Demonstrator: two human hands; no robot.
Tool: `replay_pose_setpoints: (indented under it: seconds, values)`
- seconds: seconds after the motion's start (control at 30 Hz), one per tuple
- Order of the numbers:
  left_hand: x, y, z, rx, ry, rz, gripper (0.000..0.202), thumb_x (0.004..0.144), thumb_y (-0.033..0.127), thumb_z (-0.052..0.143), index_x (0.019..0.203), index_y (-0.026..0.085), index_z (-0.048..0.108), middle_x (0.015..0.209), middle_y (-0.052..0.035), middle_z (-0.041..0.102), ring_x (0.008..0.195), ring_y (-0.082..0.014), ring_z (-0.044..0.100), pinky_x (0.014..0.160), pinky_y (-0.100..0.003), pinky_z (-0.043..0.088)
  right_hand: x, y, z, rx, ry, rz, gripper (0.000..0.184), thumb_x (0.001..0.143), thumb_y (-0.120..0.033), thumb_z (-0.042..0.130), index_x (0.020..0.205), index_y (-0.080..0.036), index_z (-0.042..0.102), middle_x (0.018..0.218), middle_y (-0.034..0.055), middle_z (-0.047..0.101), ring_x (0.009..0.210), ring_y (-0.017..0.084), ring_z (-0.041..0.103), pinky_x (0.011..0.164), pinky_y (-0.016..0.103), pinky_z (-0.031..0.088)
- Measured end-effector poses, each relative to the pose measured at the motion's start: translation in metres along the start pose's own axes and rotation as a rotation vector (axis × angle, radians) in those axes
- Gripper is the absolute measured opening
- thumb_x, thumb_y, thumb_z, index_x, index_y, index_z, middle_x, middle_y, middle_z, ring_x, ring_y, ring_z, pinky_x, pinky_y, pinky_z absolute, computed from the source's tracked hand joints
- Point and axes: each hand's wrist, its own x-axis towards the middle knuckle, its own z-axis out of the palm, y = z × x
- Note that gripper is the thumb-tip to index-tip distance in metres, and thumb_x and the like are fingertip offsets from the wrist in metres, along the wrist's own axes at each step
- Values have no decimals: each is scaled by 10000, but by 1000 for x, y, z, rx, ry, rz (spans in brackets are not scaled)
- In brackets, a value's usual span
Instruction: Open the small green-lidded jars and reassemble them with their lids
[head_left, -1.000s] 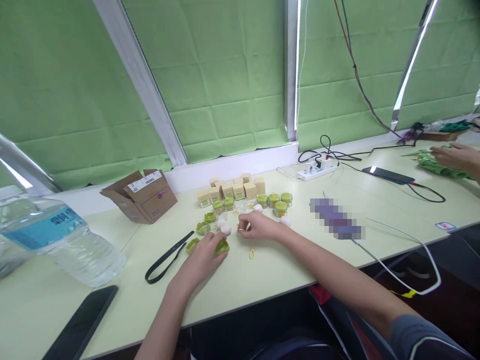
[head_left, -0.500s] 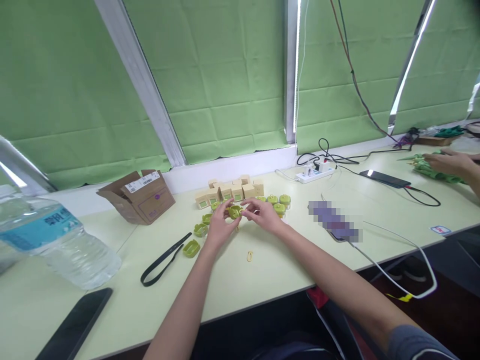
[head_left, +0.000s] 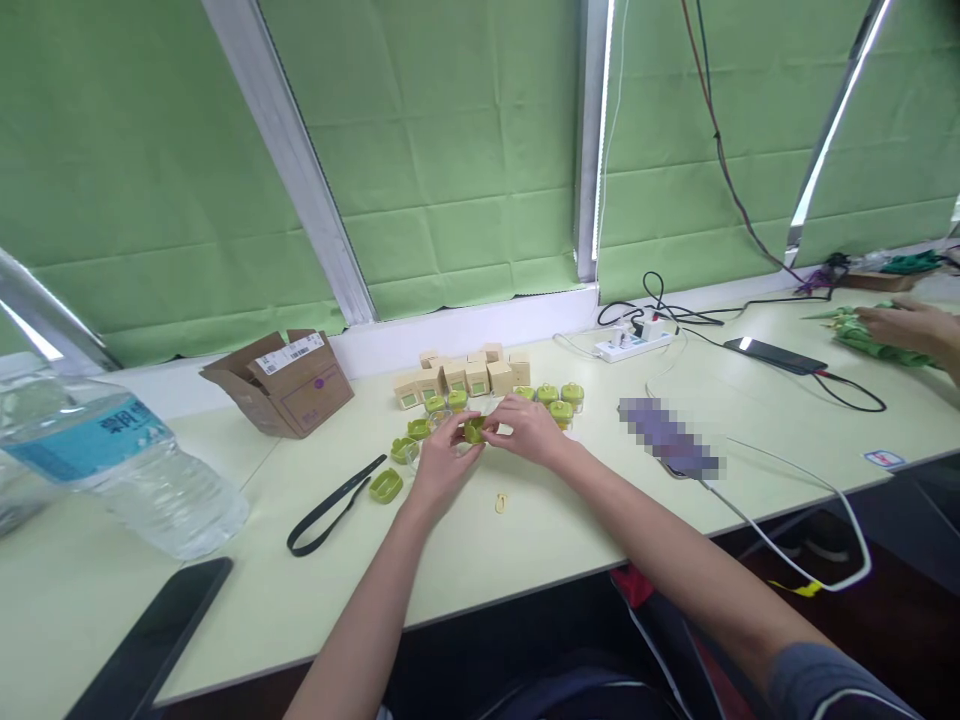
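My left hand (head_left: pixel 441 463) and my right hand (head_left: pixel 527 428) meet over the pale green table (head_left: pixel 525 540), fingers pinched together on one small green lid (head_left: pixel 474 430). More green lids (head_left: pixel 385 486) lie loose to the left. Small green-capped jars (head_left: pixel 556 396) stand in a row just behind my hands. A cluster of little tan boxes (head_left: pixel 465 375) sits behind the jars. A small yellow loop (head_left: pixel 502 502) lies on the table in front of my hands.
An open cardboard box (head_left: pixel 281 382) is at the back left, a water bottle (head_left: pixel 112 465) lies at the far left, a dark phone (head_left: pixel 150 650) near the front edge, a black strap (head_left: pixel 330 508). A power strip (head_left: pixel 630 343), cables, another phone (head_left: pixel 772 355) and another person's hand (head_left: pixel 904 325) are on the right.
A second ago my left hand rested on a green lid lower on the table, apart from the right. It lifted the lid, and both hands now pinch it together.
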Motion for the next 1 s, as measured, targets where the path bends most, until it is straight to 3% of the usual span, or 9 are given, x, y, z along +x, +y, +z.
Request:
replay_pose_setpoints:
  seconds: [0.1, 0.33, 0.43, 0.53, 0.6, 1.0]
  values:
    - [-2, 6, 2, -77, 7, -71, 372, 770, 241, 707, 1122, 211, 590, 1220, -90, 646, 903, -195, 708, 882, -387, 560, 0, 1, 4, 1, 10, -21, 102, 887, -254, 667, 844, -214, 750, 783, 40, 737, 771, 170, 625, 699, 269, 469]
    - [-4, 4, 1, -359, -111, -212, 414, 732, 249, 772, 1046, 216, 505, 1187, -72, 610, 1012, -197, 690, 921, -368, 547, 0, 5, 4, 57, -47, -15, 133, 871, -187, 673, 956, -217, 770, 772, 32, 749, 678, 148, 632, 682, 258, 459]
    - [-1, 2, 0, -419, -78, -227, 513, 690, 200, 792, 1129, 220, 528, 1277, -91, 580, 1075, -214, 671, 941, -367, 542, 1, 4, 2, 99, -52, 11, 133, 887, -224, 657, 957, -215, 769, 752, 30, 746, 639, 140, 631, 638, 246, 449]
    - [0, 1, 1, -462, -92, -247, 549, 680, 153, 770, 1182, 201, 553, 1199, -102, 646, 1068, -231, 676, 943, -385, 543, 1, 1, -2, 143, -66, 3, 131, 897, -273, 654, 894, -205, 766, 728, 28, 737, 612, 134, 625, 613, 239, 444]
    - [0, 1, 2, -473, -88, -245, 514, 679, 140, 759, 1154, 192, 569, 1127, -93, 681, 1034, -230, 688, 930, -390, 551, 2, -2, -3, 161, -62, -26, 149, 907, -286, 644, 881, -200, 763, 710, 30, 727, 601, 132, 618, 613, 240, 446]
    - [-3, 6, 6, -363, 14, -139, 455, 639, 172, 803, 1066, 197, 649, 1155, -86, 682, 1015, -232, 681, 913, -413, 566, 0, -1, 1, 203, 16, -56, 175, 918, -307, 640, 876, -209, 778, 702, 32, 736, 589, 124, 619, 595, 230, 463]
